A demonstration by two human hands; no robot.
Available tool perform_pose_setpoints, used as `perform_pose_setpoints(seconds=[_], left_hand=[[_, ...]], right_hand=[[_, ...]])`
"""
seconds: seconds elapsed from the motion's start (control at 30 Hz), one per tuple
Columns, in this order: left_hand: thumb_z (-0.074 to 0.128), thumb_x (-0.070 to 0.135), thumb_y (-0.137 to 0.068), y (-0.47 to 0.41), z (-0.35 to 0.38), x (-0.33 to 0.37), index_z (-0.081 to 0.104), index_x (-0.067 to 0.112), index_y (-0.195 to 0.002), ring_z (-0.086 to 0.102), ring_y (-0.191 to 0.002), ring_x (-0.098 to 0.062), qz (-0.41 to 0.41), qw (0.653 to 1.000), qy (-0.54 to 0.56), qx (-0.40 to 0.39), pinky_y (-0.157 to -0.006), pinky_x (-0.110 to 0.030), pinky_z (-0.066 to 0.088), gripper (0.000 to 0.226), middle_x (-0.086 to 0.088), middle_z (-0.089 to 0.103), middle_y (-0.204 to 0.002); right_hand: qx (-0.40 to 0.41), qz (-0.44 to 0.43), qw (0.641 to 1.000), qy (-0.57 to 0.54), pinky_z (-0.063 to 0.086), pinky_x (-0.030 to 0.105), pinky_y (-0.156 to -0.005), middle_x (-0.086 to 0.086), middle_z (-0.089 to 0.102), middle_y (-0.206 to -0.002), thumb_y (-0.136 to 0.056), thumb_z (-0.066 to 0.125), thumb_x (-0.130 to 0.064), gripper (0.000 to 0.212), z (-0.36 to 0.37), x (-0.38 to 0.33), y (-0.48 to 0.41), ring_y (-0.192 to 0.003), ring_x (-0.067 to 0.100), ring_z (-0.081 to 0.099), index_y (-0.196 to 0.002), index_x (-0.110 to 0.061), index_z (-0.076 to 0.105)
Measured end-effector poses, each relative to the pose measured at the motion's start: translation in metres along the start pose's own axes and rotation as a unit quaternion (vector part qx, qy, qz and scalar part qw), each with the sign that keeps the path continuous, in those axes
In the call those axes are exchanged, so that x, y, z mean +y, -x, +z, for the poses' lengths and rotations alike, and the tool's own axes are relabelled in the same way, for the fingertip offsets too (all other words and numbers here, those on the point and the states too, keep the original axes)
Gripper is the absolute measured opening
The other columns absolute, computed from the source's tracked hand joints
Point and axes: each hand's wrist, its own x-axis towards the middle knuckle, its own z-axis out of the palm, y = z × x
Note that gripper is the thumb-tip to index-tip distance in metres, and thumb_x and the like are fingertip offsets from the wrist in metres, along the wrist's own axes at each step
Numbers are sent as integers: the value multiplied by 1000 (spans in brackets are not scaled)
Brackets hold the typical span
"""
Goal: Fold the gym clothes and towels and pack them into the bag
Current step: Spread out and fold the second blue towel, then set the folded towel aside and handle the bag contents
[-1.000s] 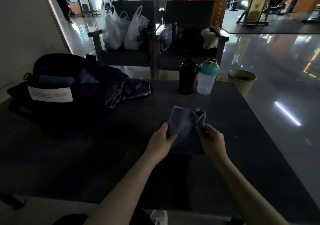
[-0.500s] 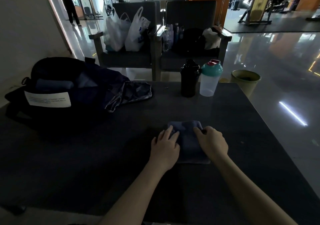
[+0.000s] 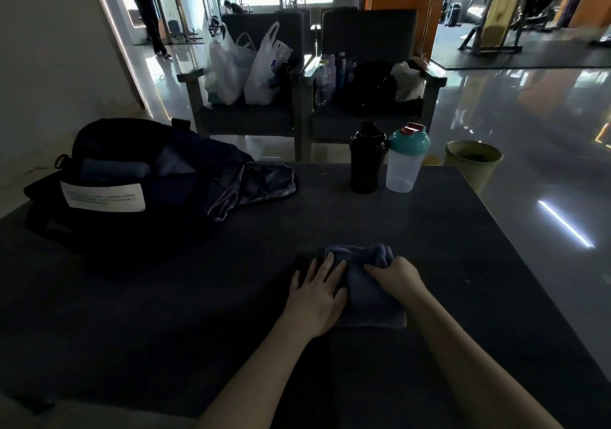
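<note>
A small blue-grey towel [image 3: 367,299] lies folded on the dark table [image 3: 165,313] in front of me. My left hand [image 3: 319,291] rests flat on its left edge with fingers spread. My right hand [image 3: 395,275] grips the towel's far right part, which is bunched up and lifted off the table. A black gym bag [image 3: 109,177] stands open at the back left, with a rolled dark towel inside and a white label on its side. A dark crumpled garment [image 3: 254,185] lies against the bag's right side.
A black shaker bottle [image 3: 365,157] and a clear one with a teal lid [image 3: 405,159] stand at the table's far edge. Behind are two armchairs [image 3: 363,114] with plastic bags and bottles. A green bin [image 3: 472,162] sits on the floor to the right.
The towel went from held up in both hands to lying on the table. My left hand has flattened onto it; my right hand now bunches and lifts the far right part.
</note>
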Motion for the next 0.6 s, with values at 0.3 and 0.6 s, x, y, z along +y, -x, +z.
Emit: perform_pose_setpoints(seconds=[0.3,0.6], left_hand=[[24,47,-101,46,-22,-17,11,37,-151,-1,-147,-12,40,996,74,-2,-118,-41,2,52,16,4,-159],[33,44,-101,115,-92,-63,25,29,-150,27,-140,-9,-22,969,215,115,-117,-33,21,52,9,26,-155]], right_hand=[[-11,-3,947,-320,50,33,-65,14,67,-93,-79,74,-18,26,-2,-10,52,-82,25,64,-94,-6,57],[-77,-69,948,-302,52,33,-65,16,70,-89,-79,67,-11,16,8,-89,107,-81,28,66,-94,-4,68]])
